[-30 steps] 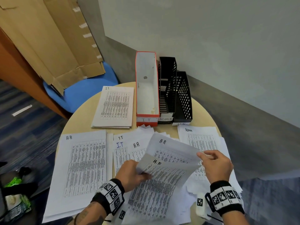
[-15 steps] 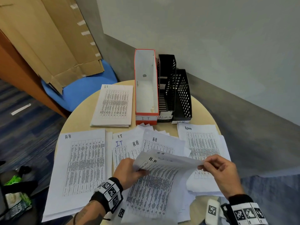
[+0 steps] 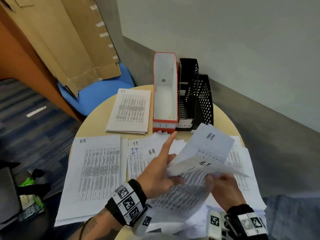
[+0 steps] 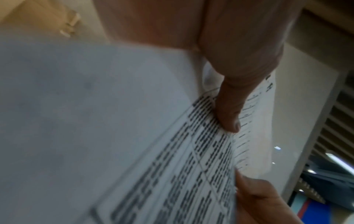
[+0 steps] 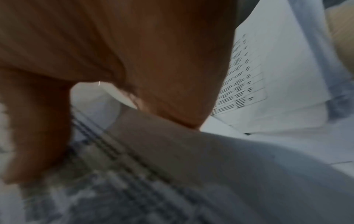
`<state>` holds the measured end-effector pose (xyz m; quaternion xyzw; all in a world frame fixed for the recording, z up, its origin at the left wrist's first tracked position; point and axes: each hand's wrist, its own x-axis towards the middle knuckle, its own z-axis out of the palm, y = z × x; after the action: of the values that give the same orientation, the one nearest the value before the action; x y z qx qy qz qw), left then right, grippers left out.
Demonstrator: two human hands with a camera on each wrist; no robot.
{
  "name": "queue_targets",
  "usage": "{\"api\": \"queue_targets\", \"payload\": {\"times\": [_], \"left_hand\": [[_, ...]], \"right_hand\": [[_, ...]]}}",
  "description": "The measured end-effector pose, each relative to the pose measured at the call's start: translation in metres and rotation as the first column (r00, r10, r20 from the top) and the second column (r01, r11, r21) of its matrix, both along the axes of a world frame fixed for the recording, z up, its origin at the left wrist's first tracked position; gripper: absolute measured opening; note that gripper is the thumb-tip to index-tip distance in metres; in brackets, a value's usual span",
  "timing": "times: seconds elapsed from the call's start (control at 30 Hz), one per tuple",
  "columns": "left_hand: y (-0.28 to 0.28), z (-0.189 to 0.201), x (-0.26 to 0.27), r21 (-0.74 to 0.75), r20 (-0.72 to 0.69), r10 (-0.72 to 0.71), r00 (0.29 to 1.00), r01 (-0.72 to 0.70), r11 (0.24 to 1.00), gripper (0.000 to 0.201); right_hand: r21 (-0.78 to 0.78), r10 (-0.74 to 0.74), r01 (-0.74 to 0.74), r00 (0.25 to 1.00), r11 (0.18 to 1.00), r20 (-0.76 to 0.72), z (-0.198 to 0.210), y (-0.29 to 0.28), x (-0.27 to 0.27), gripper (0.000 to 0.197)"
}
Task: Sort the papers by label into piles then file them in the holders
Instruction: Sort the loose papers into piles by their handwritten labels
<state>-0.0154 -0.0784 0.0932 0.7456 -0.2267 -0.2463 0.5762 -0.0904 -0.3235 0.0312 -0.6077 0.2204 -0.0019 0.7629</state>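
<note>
Your left hand pinches the H.R sheets, index finger straight; your right hand grips their near right edge above the worktop.

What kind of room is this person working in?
Most likely an office corner. Labelled file holders, a red IT holder and a black ADMIN holder, stand on a round table covered with printed sheets marked HR and IT, beside a blue chair on carpet.
</note>
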Motion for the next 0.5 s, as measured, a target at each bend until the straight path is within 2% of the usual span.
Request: {"api": "queue_targets", "payload": {"times": [0.03,0.1,0.17,0.2,0.23,0.27,0.33,0.37,0.43,0.5], "left_hand": [[-0.001,0.001,0.000,0.009,0.038,-0.006,0.999,0.006,1.000,0.119],[-0.003,-0.004,0.001,-0.002,0.115,0.018,0.993,-0.018,1.000,0.084],[-0.006,-0.007,0.000,-0.049,0.086,0.114,0.990,-0.110,0.993,0.036],[-0.007,-0.007,-0.002,-0.101,0.048,0.195,0.980,-0.190,0.977,0.021],[-0.007,-0.006,-0.002,-0.155,0.013,0.279,0.960,-0.273,0.949,0.014],[-0.007,-0.002,-0.001,-0.204,0.002,0.359,0.933,-0.351,0.914,0.014],[-0.004,0.008,0.004,-0.283,0.005,0.455,0.890,-0.435,0.855,0.019],[-0.003,0.015,0.007,-0.333,0.005,0.470,0.883,-0.442,0.833,0.019],[0.002,0.027,0.012,-0.428,-0.004,0.437,0.900,-0.396,0.812,0.005],[0.006,0.024,0.016,-0.430,-0.033,0.418,0.908,-0.390,0.814,0.024]], "right_hand": [[0.131,-0.036,0.024,0.996,0.991,0.086,0.003,-0.004,0.001,0.026],[0.188,-0.080,0.042,0.976,0.981,0.200,0.010,-0.010,0.003,0.049],[-0.018,-0.105,0.112,0.968,0.994,0.229,0.023,-0.015,0.001,0.044],[-0.181,-0.102,0.148,0.965,0.972,0.243,0.035,-0.013,0.002,0.034],[-0.320,-0.086,0.172,0.960,0.932,0.265,0.046,-0.010,0.003,0.025],[-0.393,-0.076,0.190,0.955,0.900,0.286,0.054,-0.009,0.004,0.019],[-0.428,-0.067,0.230,0.929,0.874,0.364,0.067,-0.004,0.006,0.018],[-0.407,-0.085,0.256,0.915,0.877,0.394,0.074,-0.001,0.006,0.012],[-0.314,-0.119,0.274,0.893,0.909,0.434,0.080,0.004,0.007,0.012],[-0.321,-0.068,0.216,0.908,0.922,0.414,0.080,0.013,0.011,0.009]]}}
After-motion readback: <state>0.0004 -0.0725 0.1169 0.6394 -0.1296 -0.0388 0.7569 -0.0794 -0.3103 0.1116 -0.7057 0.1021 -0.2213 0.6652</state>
